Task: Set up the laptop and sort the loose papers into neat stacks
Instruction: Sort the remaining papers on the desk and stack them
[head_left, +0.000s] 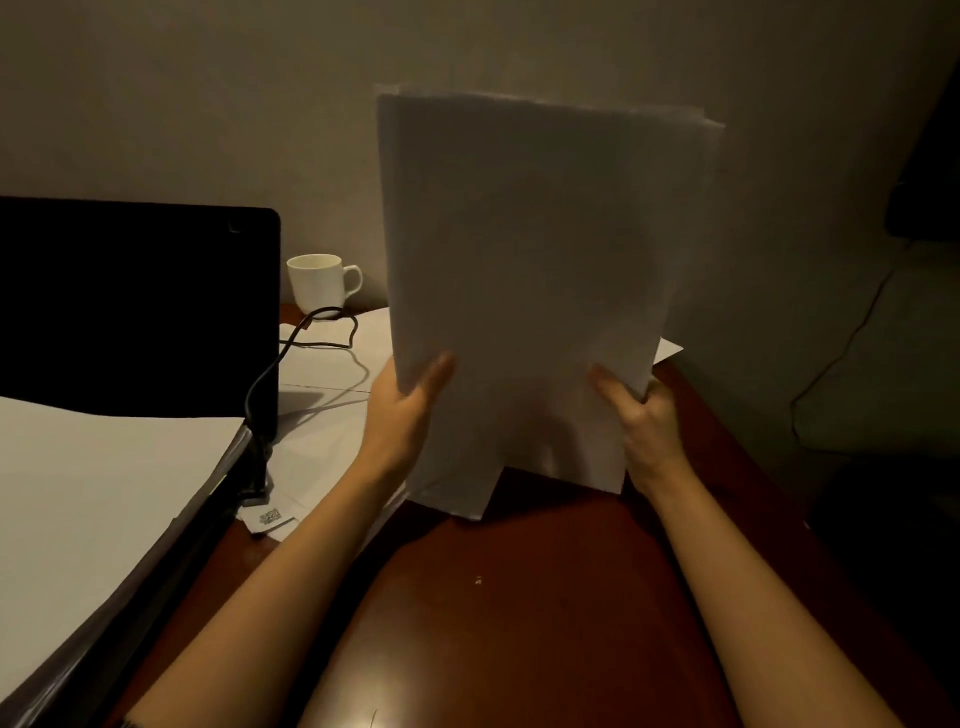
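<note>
An upright bundle of white papers (535, 249) stands on its lower edge above the dark red desk (519, 597). My left hand (405, 410) grips its left side, thumb on the front. My right hand (644, 415) grips its right side the same way. The sheets are uneven at the bottom, one corner hanging lower. The open black laptop (135, 301) stands at the left with a dark screen. A stack of white paper (93, 493) lies over its keyboard. More loose sheets (322, 415) lie flat on the desk behind my left hand.
A white mug (322, 283) stands by the wall behind the laptop. A black cable (291, 353) loops from near the mug down to the laptop's right side. Another thin cable (831, 374) hangs along the wall at the right. The wall is close behind the desk.
</note>
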